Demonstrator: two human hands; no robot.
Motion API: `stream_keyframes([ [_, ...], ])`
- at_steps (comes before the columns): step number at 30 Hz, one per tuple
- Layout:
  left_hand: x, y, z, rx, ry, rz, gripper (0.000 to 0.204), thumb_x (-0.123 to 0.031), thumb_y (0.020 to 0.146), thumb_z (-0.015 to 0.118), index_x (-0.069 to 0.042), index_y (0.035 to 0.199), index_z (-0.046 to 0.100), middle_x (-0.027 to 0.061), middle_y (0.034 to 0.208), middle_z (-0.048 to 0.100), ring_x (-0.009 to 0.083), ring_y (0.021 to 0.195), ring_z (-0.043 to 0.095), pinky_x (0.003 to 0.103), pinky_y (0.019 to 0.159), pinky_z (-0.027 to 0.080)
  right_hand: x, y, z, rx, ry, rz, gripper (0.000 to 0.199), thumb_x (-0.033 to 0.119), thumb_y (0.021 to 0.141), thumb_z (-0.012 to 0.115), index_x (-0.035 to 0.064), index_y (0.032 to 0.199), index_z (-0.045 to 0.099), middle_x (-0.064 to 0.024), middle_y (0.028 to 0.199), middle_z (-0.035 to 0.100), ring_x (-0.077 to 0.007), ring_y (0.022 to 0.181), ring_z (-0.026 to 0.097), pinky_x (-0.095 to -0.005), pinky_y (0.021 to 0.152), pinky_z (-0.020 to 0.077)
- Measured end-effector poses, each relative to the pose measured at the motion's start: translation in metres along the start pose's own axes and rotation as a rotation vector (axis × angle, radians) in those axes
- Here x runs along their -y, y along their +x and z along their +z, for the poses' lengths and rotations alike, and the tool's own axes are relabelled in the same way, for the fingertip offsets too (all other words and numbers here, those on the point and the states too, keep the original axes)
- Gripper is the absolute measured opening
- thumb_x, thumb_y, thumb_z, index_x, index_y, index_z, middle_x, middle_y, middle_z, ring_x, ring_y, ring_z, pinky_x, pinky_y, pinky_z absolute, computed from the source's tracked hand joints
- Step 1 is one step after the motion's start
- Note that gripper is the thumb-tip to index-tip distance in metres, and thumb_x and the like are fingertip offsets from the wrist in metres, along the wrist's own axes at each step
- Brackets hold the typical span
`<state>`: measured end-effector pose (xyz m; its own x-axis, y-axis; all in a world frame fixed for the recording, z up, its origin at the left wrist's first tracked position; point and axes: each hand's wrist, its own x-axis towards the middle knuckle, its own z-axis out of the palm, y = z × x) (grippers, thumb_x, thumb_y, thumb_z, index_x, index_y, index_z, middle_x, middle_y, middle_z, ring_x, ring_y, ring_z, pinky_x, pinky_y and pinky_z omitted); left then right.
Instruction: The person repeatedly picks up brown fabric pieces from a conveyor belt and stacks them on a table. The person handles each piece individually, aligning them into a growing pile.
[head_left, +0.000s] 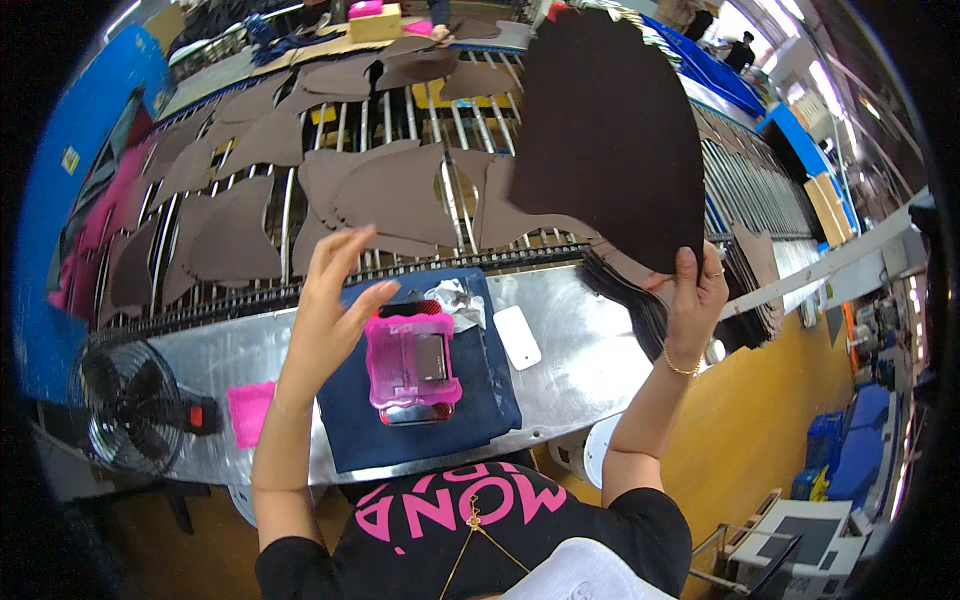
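At the far left a small black fan (128, 398) sits at the edge of the metal bench (570, 345), with a pink cloth (250, 410) just beside it. The left hand (335, 300) hovers open, fingers spread, holding nothing, above a dark blue pad (350, 425) that carries a pink handheld device (410, 365). A white card (517, 337) lies right of the pad. Beyond, brown cut pieces (390, 190) lie spread across the roller conveyor (745, 180). The right hand (695, 300) pinches the lower edge of a stack of dark brown cut sheets (610, 130), raised upright over the conveyor.
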<state>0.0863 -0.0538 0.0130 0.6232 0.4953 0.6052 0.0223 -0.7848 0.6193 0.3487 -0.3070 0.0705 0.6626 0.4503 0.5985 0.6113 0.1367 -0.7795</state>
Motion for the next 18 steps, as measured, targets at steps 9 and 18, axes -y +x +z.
stream_keyframes([
  [9,0.006,-0.02,-0.068,-0.094,-0.632,-0.639,0.02,-0.018,0.095,0.059,-0.006,0.081,0.049,0.0014,0.049,0.05,0.0165,0.046,0.06,0.022,0.04,0.043,-0.005,-0.038,0.111,0.379,0.415,0.177,0.02,0.01,0.093,0.06,-0.0037,0.108,0.058,-0.0087,0.094,0.067,-0.012,0.081,0.063,-0.0235,0.072,0.0506],
  [18,-0.006,-0.069,-0.15,-0.365,0.056,-0.42,0.016,-0.008,0.086,0.067,0.0,0.1,0.067,-0.0021,0.065,0.055,0.0033,0.05,0.047,0.018,0.044,0.032,-0.012,-0.088,0.166,0.657,-0.023,-0.233,0.014,0.001,0.074,0.077,0.0014,0.087,0.071,-0.0089,0.082,0.072,-0.0157,0.074,0.067,-0.0263,0.067,0.0498],
])
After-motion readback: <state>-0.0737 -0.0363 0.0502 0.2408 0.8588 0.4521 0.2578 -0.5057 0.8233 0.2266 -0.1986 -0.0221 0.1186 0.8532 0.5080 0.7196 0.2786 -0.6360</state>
